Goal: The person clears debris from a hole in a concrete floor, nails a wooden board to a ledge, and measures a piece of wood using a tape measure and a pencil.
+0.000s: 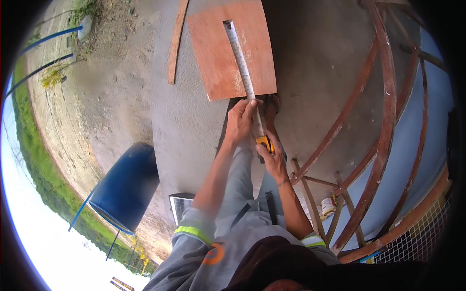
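A tape measure (265, 144) with a yellow and black case sits in my right hand (274, 160), its fingers wrapped round it. From the case the white blade (238, 51) runs out over a reddish plywood board (208, 53), its end hook near the board's far part. My left hand (239, 119) pinches the blade between thumb and fingers at the board's near edge. Some sawdust lies on the board beside the blade. The board rests in front of my feet, one of which shows partly beside the left hand.
A narrow wooden strip (177, 41) lies left of the board on the concrete. At the left stands a blue barrel (128, 186); a small solar panel (180, 206) is close to my left arm. Brown wooden frames (386, 111) rise on the right, with a paint bucket (328, 206) beneath.
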{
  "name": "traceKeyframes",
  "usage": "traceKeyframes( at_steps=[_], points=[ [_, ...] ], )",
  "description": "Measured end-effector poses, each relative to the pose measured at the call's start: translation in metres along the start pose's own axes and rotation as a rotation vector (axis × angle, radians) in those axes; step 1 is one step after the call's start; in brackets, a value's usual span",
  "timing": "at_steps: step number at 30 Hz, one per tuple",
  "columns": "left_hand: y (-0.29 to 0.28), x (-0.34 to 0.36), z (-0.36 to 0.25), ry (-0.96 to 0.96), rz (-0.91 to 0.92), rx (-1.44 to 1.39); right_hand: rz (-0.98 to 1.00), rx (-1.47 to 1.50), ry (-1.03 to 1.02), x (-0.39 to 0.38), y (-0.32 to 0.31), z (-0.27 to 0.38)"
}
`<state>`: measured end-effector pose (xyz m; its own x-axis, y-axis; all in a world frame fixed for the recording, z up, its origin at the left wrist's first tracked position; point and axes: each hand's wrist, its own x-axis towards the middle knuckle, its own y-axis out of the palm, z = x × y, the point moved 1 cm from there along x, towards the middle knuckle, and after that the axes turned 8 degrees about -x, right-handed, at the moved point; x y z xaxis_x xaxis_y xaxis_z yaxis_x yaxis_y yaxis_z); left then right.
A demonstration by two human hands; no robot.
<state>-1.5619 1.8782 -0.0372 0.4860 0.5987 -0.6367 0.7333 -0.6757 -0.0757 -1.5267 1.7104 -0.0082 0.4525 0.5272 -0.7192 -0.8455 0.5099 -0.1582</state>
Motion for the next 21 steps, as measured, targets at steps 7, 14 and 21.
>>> traceKeyframes(
  at_steps=[7,14,21],
  points=[
    [-0.021,0.145,-0.014,0.047,0.016,0.08,-0.022,-0.049,0.047,0.017,0.0,-0.034],
    [-0.023,0.19,-0.013,0.409,-0.059,0.437,-0.035,-0.05,0.162,0.029,0.017,-0.068],
    [-0.031,0.226,-0.107,0.809,-0.251,1.106,-0.098,0.097,0.14,0.037,0.04,-0.079]
  ],
)
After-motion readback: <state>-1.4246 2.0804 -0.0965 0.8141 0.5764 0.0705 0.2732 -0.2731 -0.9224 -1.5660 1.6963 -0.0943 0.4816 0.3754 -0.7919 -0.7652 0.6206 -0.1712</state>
